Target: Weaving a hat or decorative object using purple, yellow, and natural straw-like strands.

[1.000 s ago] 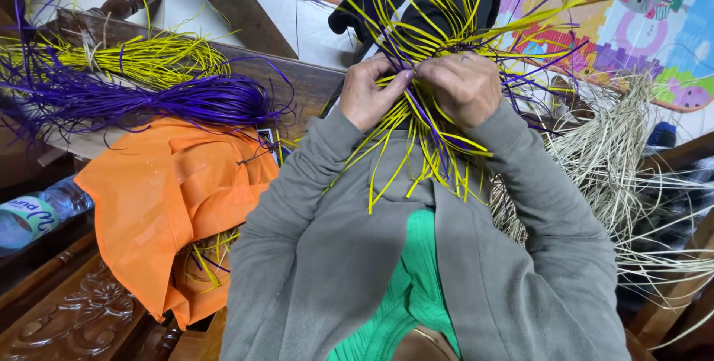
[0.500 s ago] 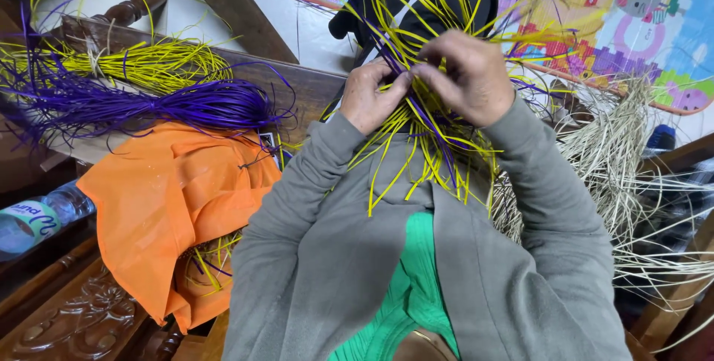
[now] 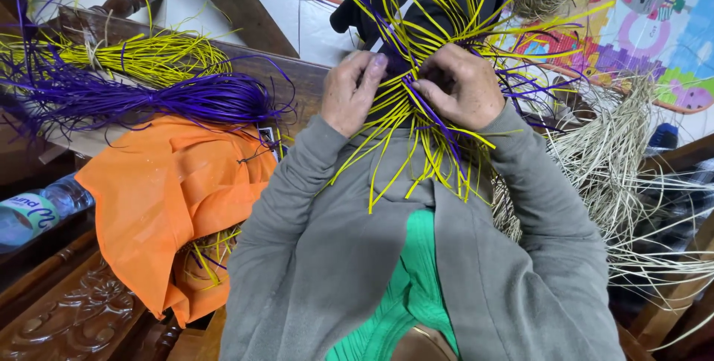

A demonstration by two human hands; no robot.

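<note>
A woven piece of yellow and purple strips (image 3: 428, 119) sits between both hands in front of my chest, loose ends fanning up and down. My left hand (image 3: 349, 93) presses its fingers on the left side of the weave. On the right side, my right hand (image 3: 461, 86) is curled, pinching strips at the centre. Both wrists come out of grey sleeves over a green top.
A purple strip bundle (image 3: 149, 101) and a yellow bundle (image 3: 141, 56) lie on a wooden bench at left, above an orange cloth (image 3: 171, 197). A plastic bottle (image 3: 37, 208) lies far left. Pale natural straw (image 3: 617, 153) piles at right beside a colourful play mat (image 3: 639, 26).
My right hand has dropped from its raised position back onto the weave. My left hand has shifted slightly left and flattened its fingers on the strips.
</note>
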